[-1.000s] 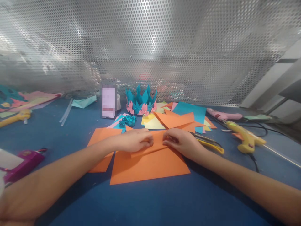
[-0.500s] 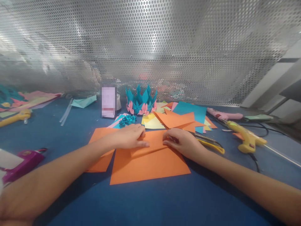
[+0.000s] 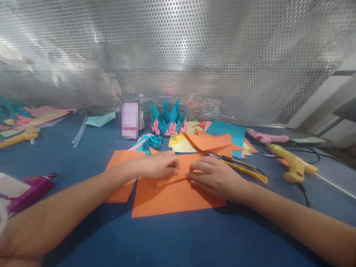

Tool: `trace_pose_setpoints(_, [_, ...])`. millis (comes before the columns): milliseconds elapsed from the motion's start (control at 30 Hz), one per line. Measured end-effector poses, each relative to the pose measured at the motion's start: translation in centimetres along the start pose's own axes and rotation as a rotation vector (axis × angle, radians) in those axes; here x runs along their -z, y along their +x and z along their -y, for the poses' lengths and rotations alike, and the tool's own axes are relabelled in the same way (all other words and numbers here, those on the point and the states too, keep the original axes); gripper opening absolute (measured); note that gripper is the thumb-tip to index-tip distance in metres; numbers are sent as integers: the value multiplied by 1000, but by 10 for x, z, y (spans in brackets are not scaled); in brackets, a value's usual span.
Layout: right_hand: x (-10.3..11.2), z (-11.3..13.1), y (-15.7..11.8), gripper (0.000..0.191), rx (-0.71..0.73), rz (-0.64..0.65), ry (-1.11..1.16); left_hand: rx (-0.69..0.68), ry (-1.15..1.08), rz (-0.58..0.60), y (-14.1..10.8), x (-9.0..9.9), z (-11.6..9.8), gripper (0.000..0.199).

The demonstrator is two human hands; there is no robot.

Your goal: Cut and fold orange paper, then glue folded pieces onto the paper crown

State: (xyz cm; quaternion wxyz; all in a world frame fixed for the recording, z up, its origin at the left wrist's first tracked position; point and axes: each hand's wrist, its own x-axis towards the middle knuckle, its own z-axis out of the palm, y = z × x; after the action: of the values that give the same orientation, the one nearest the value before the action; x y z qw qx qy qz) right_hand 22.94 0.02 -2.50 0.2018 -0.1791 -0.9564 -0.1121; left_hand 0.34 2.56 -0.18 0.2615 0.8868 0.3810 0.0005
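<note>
A sheet of orange paper (image 3: 172, 202) lies in front of me, and a smaller folded orange paper (image 3: 182, 165) rests on top of it. My left hand (image 3: 161, 165) is closed, its fingers curled down at the left part of the folded paper. A small orange tip (image 3: 154, 151) sticks up behind that hand. Stretched out over the right part of the folded paper, my right hand (image 3: 215, 176) is open with its fingertips on the surface. Another orange sheet (image 3: 118, 187) lies partly beneath my left forearm.
A yellow-handled cutter (image 3: 250, 174) and black-bladed tool lie right of my right hand. Behind stand a blue paper lotus (image 3: 169, 118) and a blurred phone-like object (image 3: 130, 120). Yellow (image 3: 294, 163) and pink (image 3: 268, 137) glue guns lie right; a purple object (image 3: 33, 189) sits left.
My right hand has flattened from a curled pinch to stretched fingers on the paper. The left hand has shifted slightly right and curled more; an orange tip now shows behind it.
</note>
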Motion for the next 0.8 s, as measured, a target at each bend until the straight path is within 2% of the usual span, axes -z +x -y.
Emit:
trace_pose_setpoints(300, [-9,1,3,23,80,213,-28,-20,24,12,3,-1,5,10])
trace_pose_setpoints(600, [-6,9,15,27,171,202,-103,34,5,45,2,2,2,12])
trace_pose_setpoints(800, [-7,15,20,31,108,230,-22,12,-3,22,3,0,6,15])
